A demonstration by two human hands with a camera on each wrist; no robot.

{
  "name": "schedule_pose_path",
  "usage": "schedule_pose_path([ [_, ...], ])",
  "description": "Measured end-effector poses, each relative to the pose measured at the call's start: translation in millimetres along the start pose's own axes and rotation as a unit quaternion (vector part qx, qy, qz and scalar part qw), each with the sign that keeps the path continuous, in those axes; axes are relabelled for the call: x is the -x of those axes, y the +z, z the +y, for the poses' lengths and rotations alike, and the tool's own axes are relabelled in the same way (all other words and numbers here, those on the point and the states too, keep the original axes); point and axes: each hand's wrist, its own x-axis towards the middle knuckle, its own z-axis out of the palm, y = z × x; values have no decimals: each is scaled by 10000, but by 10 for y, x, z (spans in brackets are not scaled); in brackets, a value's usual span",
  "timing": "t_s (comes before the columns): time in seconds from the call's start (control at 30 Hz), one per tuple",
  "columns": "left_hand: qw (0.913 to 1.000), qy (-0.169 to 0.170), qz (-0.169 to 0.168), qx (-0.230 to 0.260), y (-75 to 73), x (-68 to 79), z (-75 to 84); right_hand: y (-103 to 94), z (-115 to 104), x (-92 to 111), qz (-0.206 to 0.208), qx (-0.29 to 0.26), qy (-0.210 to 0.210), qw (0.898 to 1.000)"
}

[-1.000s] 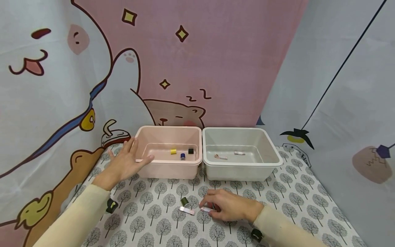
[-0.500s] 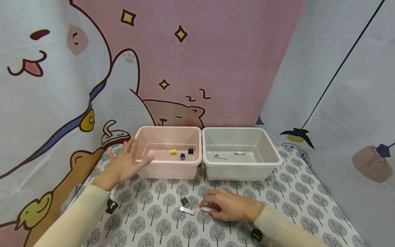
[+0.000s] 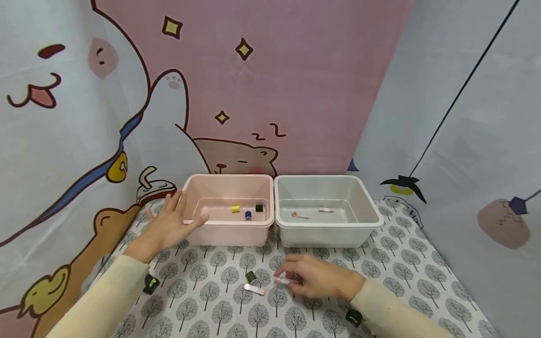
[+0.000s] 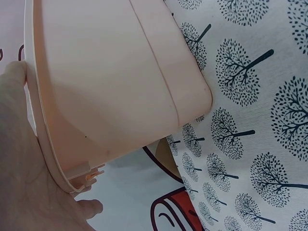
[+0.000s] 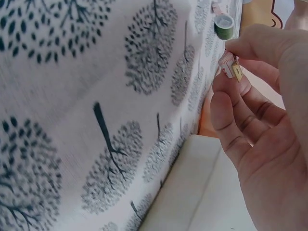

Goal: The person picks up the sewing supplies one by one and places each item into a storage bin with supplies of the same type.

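In the head view my right hand [image 3: 319,278] pinches a small folded tape measure [image 5: 231,67] between thumb and fingertips, low over the cloth. The tape is pale pink and white with printed marks and a brass-coloured end. To its left lie another folded tape measure [image 3: 254,289] and a green thread spool [image 3: 251,277]. My left hand [image 3: 165,230] rests with spread, straight fingers on the left end of the pink bin [image 3: 230,233]. Inside that bin lie yellow [image 3: 235,209], blue [image 3: 248,215] and black [image 3: 259,208] thread spools.
Beside the pink bin, on its right, stands a white bin [image 3: 329,236] holding a folded tape measure [image 3: 325,210] and a looped one [image 3: 300,215]. A tree-print cloth [image 3: 211,300] covers the table. Cartoon-printed fabric [image 3: 313,84] hangs behind the bins.
My right hand has raised the tape measure slightly from the cloth. My left hand stays on the pink bin, and the head view has shifted a little.
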Motion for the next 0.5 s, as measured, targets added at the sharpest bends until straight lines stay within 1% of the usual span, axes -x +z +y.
schedule_pose_path([
  [0.3,10000,48,23,-30,-10,-1,-20,-137,-35,20,296,267,-343,9986],
  [0.5,10000,46,-10,-40,-22,13,-11,-251,-79,34,306,338,-246,9987],
])
